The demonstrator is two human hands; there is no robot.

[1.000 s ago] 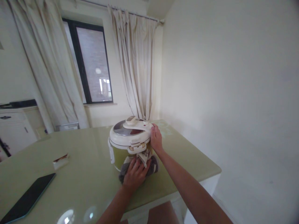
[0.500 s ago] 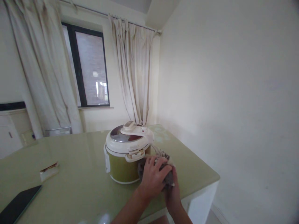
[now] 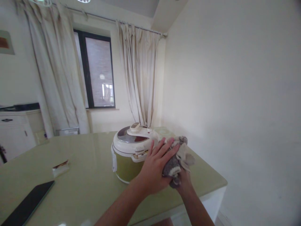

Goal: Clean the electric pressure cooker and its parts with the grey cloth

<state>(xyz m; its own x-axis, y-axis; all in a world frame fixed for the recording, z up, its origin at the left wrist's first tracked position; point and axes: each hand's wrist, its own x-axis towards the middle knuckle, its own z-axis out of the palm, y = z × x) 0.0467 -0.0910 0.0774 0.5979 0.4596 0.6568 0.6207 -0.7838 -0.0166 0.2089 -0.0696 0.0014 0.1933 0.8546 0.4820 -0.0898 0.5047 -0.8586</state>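
Note:
A green and white rice cooker (image 3: 128, 150) with its lid shut stands on the pale green table (image 3: 89, 185). In front of its right side I hold a crumpled grey and cream cloth (image 3: 176, 158) between both hands, lifted off the table. My left hand (image 3: 156, 168) lies flat on top of the cloth with its fingers stretched out. My right hand (image 3: 183, 182) is under the cloth and mostly hidden; it cups the cloth from below.
A dark tablet (image 3: 27, 204) lies at the table's near left, and a small wrapped packet (image 3: 60, 168) beyond it. The table's right edge (image 3: 211, 191) runs close to a white wall. Curtains (image 3: 138, 81), a window and a white cabinet (image 3: 14, 131) stand behind.
My right hand left the cooker's lid and joined my left hand on the cloth. Both hands lifted the cloth from the table at the cooker's base to the right.

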